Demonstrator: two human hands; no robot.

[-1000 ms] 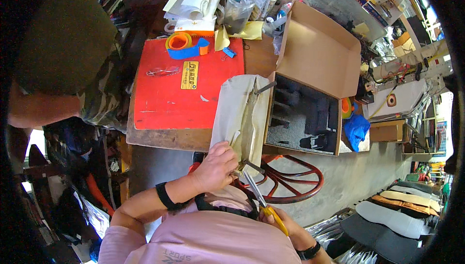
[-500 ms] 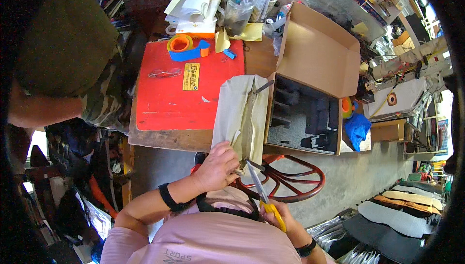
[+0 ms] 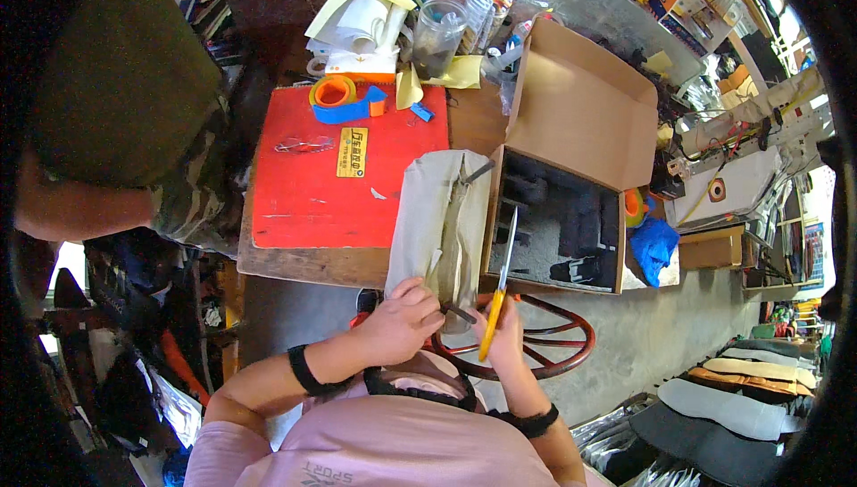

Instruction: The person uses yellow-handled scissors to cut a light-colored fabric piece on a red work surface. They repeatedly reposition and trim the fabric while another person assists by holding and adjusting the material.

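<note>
A beige covered headrest (image 3: 418, 210) with two dark posts lies lengthwise at the table's front edge, its near end overhanging. Down its length runs an open, wrinkled seam. My left hand (image 3: 403, 322) is closed on the near end, fingers pressed on the cover beside the near post. My right hand (image 3: 511, 335) grips scissors with yellow handles (image 3: 491, 324), just right of that post. Their blades point away from me, in front of the box's left side, apart from the cover as far as I can see.
An open cardboard box (image 3: 580, 103) with dark foam inside stands right of the headrest. On the left lie a red board (image 3: 303, 192) and a blue-orange tape dispenser (image 3: 344, 103). Below the table's edge is a red-rimmed round stool (image 3: 571, 357). A person (image 3: 107, 130) stands at the left.
My right hand has risen and moved forward. The scissors have swung from lying at the near post to pointing away from me, beside it. My left hand stays on the headrest.
</note>
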